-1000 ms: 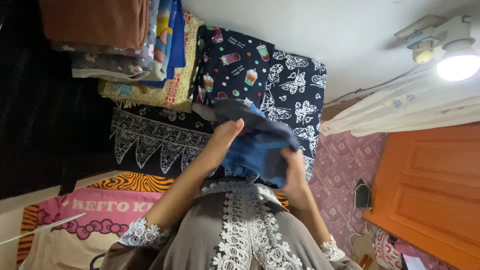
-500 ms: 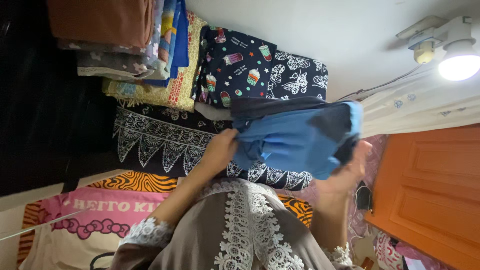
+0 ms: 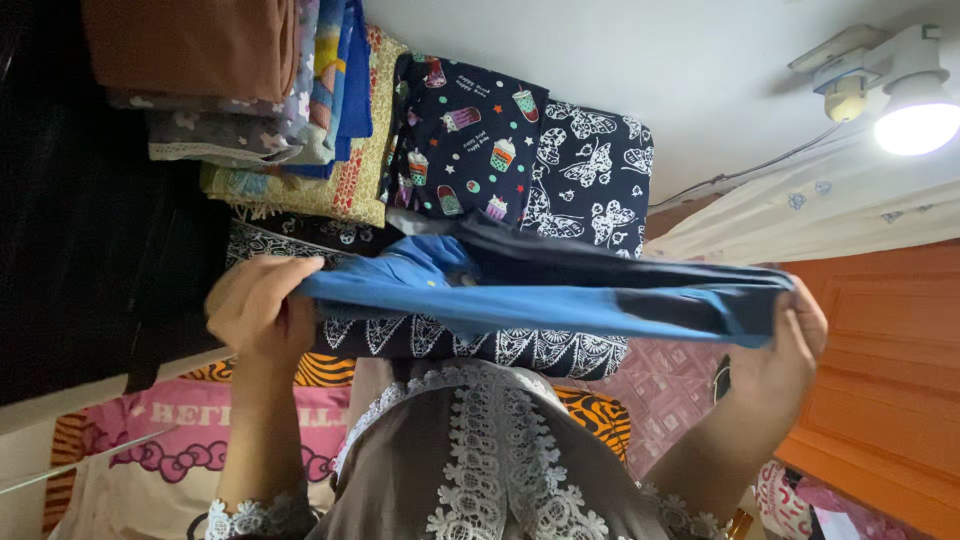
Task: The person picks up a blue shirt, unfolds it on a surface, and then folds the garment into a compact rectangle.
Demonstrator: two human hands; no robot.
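Note:
A blue garment with black panels (image 3: 560, 300) is stretched out flat and wide between my two hands. My left hand (image 3: 255, 305) pinches its left end, fingers curled over the blue edge. At the other end, my right hand (image 3: 785, 350) grips the dark corner in front of the orange door. The cloth hangs level at chest height, above my brown top with white lace trim (image 3: 480, 470). Part of the folded pile behind is hidden by it.
Behind the garment lie folded cloths: a dark one with cup and butterfly prints (image 3: 520, 160), a black one with white lace pattern (image 3: 470, 340), and a mixed stack (image 3: 260, 110) at upper left. A lit bulb (image 3: 915, 120), an orange door (image 3: 880, 380) and a pink printed fabric (image 3: 150, 450) surround them.
My hands have drawn apart, the right one swinging far to the right. The bunched blue garment has opened out into a long flat band.

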